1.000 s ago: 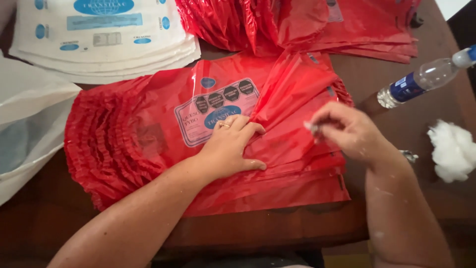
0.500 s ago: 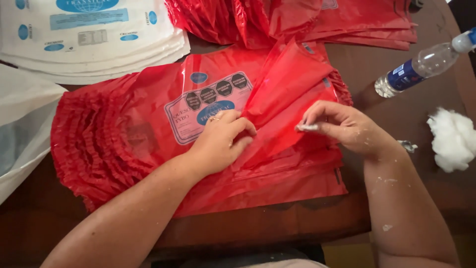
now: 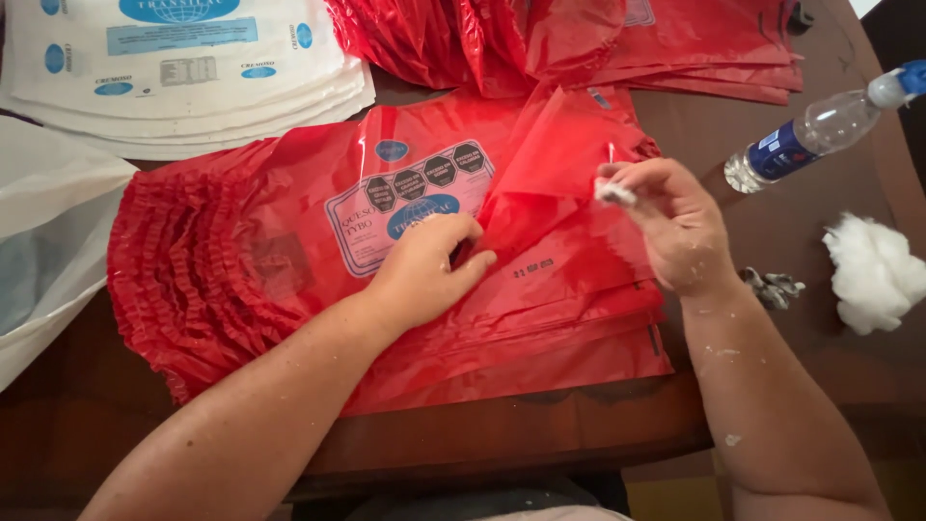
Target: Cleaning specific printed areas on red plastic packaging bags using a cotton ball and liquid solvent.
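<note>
A stack of red plastic bags [image 3: 289, 260] with a printed label lies on the brown table [image 3: 540, 434] in front of me. My left hand [image 3: 424, 265] presses flat on the top bag beside the label, fingers against a raised fold of red film. My right hand [image 3: 670, 222] is lifted over the stack's right side, pinching a small white wad of cotton [image 3: 614, 193] between thumb and fingertips, next to the lifted flap of the top bag [image 3: 559, 154].
White printed bags [image 3: 193, 68] are stacked at the far left, and clear white bags [image 3: 43, 241] lie at the left edge. More red bags [image 3: 617, 39] are piled at the back. A plastic bottle [image 3: 820, 130], a cotton tuft [image 3: 873, 270] and a crumpled grey scrap [image 3: 772, 287] lie on the right.
My right hand has risen and drawn the top bag's flap up and back. My left hand has slid slightly forward along the fold.
</note>
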